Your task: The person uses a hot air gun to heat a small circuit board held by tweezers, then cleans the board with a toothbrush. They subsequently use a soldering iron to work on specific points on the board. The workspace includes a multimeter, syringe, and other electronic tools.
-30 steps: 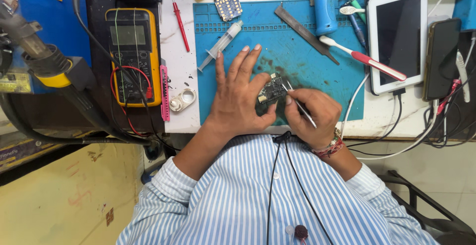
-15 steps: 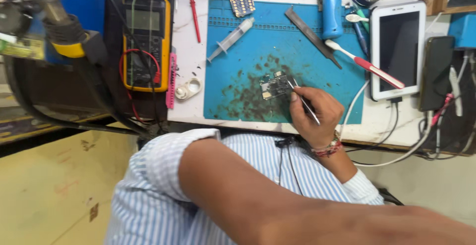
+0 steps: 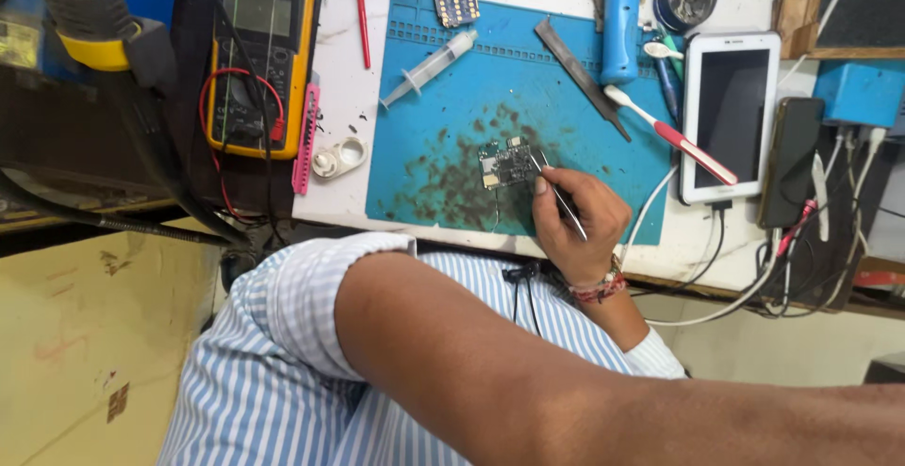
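Tweezers on a small circuit board

Right hand (image 3: pixel 575 221) clenched around tweezers (image 3: pixel 556 193), tips touching circuit board (image 3: pixel 507 163) near middle of blue mat (image 3: pixel 566 108). Left hand out of frame, forearm (image 3: pixel 566 381) across near edge; grip impossible to tell. Syringe (image 3: pixel 429 68) farther left.

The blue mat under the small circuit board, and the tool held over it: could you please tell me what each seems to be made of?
The blue mat looks like matte, soft silicone or rubber, with moulded compartments along its top edge and dark stains. The tweezers in the right hand look like thin bare metal, catching a pale shine. The circuit board looks like dark laminate with small metallic parts.
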